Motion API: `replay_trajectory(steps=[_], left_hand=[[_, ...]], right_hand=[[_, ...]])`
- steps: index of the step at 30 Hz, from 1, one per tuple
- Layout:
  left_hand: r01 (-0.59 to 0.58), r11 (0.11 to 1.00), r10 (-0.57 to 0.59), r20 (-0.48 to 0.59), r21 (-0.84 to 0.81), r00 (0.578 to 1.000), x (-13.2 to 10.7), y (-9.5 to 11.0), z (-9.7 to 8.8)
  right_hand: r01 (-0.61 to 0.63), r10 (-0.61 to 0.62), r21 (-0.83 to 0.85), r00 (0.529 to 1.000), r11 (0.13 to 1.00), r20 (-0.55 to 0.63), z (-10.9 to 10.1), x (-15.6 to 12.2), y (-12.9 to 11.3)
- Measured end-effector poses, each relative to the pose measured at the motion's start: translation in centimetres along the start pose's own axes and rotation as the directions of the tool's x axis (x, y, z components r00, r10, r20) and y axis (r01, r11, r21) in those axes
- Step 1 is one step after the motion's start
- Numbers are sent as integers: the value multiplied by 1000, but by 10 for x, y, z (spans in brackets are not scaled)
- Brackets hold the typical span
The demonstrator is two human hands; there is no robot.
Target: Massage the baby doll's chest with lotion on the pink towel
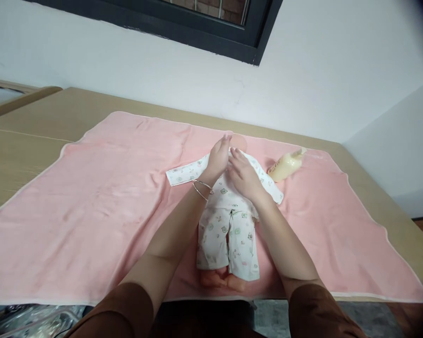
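A baby doll (229,202) in a white printed top and trousers lies on its back on a pink blanket (102,188). Its feet (222,280) point towards me, and my hands cover much of its head and neck. My left hand (217,159), with a thin bangle (203,189) at the wrist, is turned on edge by the doll's neck, fingers straight. Across the upper chest lies my right hand (246,174), fingers stretched out towards the left one. I see nothing held in either hand. Whether the fingertips touch the doll's head is unclear.
A pale yellow pump bottle (285,166) lies on its side on the blanket, right of the doll's sleeve. Beneath is a wooden table (35,150), its back edge near a white wall with a dark window frame (215,37). Clear plastic bags (38,321) sit below, at front left.
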State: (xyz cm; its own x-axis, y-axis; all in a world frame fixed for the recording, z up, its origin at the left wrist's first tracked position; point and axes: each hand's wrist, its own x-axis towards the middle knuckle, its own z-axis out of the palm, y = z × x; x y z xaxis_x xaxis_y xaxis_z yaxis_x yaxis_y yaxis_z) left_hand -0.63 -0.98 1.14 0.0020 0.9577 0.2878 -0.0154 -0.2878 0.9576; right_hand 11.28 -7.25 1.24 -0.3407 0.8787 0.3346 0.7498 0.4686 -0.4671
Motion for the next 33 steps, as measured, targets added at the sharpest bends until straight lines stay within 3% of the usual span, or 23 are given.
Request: replay_trajectory(steps=[2,5,9,12,14,16,19,22,24,26,31,33], left_hand=[[-25,999,24,17,34,1000,5,-28,0],[-88,996,88,18,27,996,1,-51,3],[-67,998,66,-69,-3,995,-3,-52,4],[-24,1000,24,-102,8,994,-2,-49,2],[4,1000,-4,-82,8,997,0,-49,1],[38,999,-38,-59,2,998,3,-49,0],[56,998,-55,-48,23,997,6,-51,0],[33,996,-29,-51,84,998,7,-53,1],[30,993,-23,-62,112,998,7,-53,1],[26,992,-19,-53,124,998,8,-53,0],[25,989,-32,44,146,999,10,-50,-2],[35,984,-45,49,175,998,10,-48,-2]], right_hand=[[45,-37,-79,994,996,101,11,6,17],[32,-18,-112,992,993,125,16,9,39],[-214,220,-138,975,967,29,13,8,50],[-365,375,-221,927,904,3,16,5,37],[-329,349,-270,937,905,30,19,3,23],[-192,228,-283,968,940,102,20,2,15],[-42,80,-223,984,974,161,17,6,22],[-183,193,-155,980,971,48,16,10,38],[-345,343,-162,938,924,-42,20,11,40],[-411,404,-222,911,884,-75,26,10,32],[-152,176,-268,982,951,70,27,9,19],[-150,167,-207,983,967,70,23,10,29]])
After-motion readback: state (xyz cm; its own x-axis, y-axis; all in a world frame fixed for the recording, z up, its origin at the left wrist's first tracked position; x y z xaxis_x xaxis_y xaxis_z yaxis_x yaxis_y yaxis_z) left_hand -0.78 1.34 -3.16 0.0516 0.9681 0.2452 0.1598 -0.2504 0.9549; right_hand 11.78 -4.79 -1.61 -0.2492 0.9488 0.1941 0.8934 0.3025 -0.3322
